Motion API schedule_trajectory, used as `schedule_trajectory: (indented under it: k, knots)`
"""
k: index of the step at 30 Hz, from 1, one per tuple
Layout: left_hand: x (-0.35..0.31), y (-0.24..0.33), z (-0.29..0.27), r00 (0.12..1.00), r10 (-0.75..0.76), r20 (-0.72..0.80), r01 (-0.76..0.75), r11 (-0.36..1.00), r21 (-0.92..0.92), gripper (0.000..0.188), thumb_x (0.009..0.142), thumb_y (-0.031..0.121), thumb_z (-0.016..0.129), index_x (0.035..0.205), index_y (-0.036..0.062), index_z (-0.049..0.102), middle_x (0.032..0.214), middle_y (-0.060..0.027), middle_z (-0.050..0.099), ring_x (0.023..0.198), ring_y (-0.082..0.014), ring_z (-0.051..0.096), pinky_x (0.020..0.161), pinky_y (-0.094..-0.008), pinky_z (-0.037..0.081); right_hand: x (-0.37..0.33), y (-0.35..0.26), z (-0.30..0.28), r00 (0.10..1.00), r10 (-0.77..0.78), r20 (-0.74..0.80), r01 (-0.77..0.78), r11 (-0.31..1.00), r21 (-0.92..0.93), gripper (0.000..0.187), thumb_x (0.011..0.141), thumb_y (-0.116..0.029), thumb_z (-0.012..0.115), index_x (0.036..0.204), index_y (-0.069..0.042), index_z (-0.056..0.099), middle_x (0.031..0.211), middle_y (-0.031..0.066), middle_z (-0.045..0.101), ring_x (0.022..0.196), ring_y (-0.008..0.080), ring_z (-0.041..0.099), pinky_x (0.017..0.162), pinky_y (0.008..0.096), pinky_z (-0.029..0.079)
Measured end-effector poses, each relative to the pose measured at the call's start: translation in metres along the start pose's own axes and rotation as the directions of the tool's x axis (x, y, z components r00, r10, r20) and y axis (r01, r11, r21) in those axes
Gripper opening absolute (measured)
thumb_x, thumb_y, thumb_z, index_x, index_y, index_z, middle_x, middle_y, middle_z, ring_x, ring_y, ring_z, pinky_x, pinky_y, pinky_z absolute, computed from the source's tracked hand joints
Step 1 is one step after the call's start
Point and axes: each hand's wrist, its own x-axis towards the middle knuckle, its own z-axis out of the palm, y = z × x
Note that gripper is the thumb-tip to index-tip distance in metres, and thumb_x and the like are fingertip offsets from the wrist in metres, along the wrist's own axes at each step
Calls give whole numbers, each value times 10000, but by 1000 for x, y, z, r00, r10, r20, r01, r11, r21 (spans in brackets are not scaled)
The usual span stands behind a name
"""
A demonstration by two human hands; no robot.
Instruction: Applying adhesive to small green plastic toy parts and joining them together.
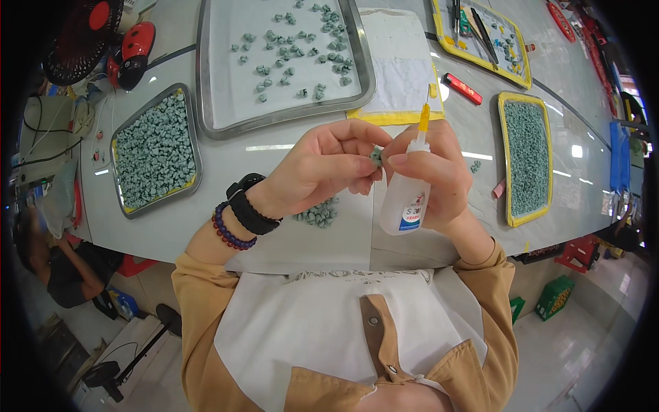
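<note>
My left hand (322, 168) pinches a small grey-green piece (375, 156) between thumb and fingertips above the white table. My right hand (439, 172) touches the same piece with its fingertips and grips a white glue bottle (406, 196) with a yellow nozzle pointing up. A small heap of the same grey-green pieces (318, 213) lies on the table just below my left hand. The left wrist wears a black watch and a bead bracelet.
A large steel tray (220, 103) with scattered pieces sits ahead. A small tray (156, 151) full of pieces lies left, another yellow-rimmed one (526, 158) right. A white sheet (401, 69), a red lighter (463, 88), a tool tray (484, 41) and a fan (82, 34) stand farther off.
</note>
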Motion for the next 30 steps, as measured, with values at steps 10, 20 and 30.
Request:
schedule_trajectory:
  k: [10,20,30]
  knots:
    - [-3,5,-2,997,39,65,-40,999,20,264,853,128,641,1072,10,552,943,-94,622,721,-112,604,615,-224,503,7,-7,-16,998,36,-49,-24,972,235,379,795,-289,694,1027,-73,487,763,160,596,715,270,560,644,398,483]
    - [-2,4,-2,996,89,11,-90,981,169,225,820,81,640,1017,6,561,991,-136,617,838,-175,639,722,-284,551,14,-14,-34,973,35,229,-113,933,341,661,882,-650,403,981,-1,484,703,158,618,788,380,630,571,412,538]
    - [-2,1,-4,999,47,28,-51,981,188,232,795,16,615,1020,5,560,989,-146,614,873,-186,635,750,-294,552,11,-19,-33,963,156,218,-217,931,293,566,932,-555,384,940,-2,506,676,138,631,875,379,634,579,402,556]
